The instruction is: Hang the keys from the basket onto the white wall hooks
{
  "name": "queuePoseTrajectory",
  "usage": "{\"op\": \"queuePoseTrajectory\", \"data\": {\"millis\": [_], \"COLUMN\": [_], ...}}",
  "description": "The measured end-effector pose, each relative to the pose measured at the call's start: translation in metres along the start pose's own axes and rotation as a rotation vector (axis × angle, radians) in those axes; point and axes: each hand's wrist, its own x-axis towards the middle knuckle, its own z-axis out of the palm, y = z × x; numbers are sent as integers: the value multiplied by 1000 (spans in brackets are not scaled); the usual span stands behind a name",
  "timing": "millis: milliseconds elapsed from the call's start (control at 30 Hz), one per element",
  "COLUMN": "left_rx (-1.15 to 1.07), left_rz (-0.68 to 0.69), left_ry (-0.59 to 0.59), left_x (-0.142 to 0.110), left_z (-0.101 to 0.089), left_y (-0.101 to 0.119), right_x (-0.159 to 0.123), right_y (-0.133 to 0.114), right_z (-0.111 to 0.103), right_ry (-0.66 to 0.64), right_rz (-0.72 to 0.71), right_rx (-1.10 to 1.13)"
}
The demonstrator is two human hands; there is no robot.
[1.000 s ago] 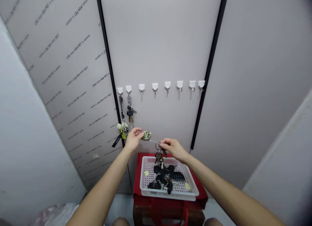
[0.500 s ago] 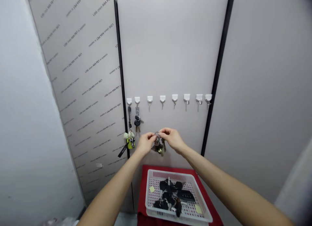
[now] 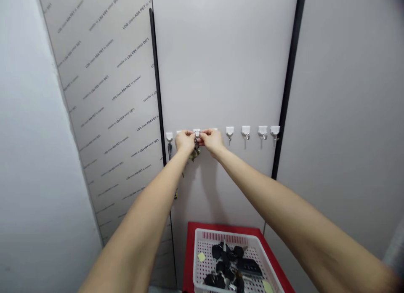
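Near the panel's (image 3: pixel 227 74) left edge, left hand (image 3: pixel 185 142) and right hand (image 3: pixel 213 141) pinch a key ring (image 3: pixel 198 132) at a white hook (image 3: pixel 196 130), keys (image 3: pixel 195 154) dangling below; should it sit unhooked, a slackening grip could drop it.

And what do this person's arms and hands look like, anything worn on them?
The left arm and right arm are bare, with no sleeves in view. The left hand and right hand are ungloved; no watch or bracelet shows.
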Motion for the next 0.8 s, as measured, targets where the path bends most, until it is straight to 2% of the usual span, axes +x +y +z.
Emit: {"op": "queuePoseTrajectory", "data": {"millis": [100, 200, 300, 400, 467, 500, 600, 633, 700, 800], "left_rx": [100, 141, 99, -38, -117, -132, -63, -5, 149, 389], "left_rz": [-36, -65, -69, -82, -108, -124, -166, -176, -180, -112], "left_ry": [39, 23, -11, -69, -161, -228, -470, -542, -709, -893], "left_x": [1, -3, -14, -40, -66, -82, -136, -155, -189, -226], "left_z": [4, 6, 2, -8, -14, -16, -17, -15, -7, 5], "left_y": [0, -11, -24, -42, -60, -71, -107, -119, -141, -163], "right_x": [4, 4, 0, -14, -35, -50, -104, -122, -152, -176], "right_y": [4, 15, 29, 48, 67, 78, 120, 135, 162, 189], "right_z": [2, 4, 0, -20, -40, -52, -86, -97, -116, -139], "right_ry": [1, -38, -46, -18, -68, -147, -529, -621, -710, -735], "right_rz": [29, 43, 15, -86, -120, -98, 78, 127, 176, 164], "right_rx": [-59, -137, -231, -315, -366, -399, -547, -618, -795, -997]}}
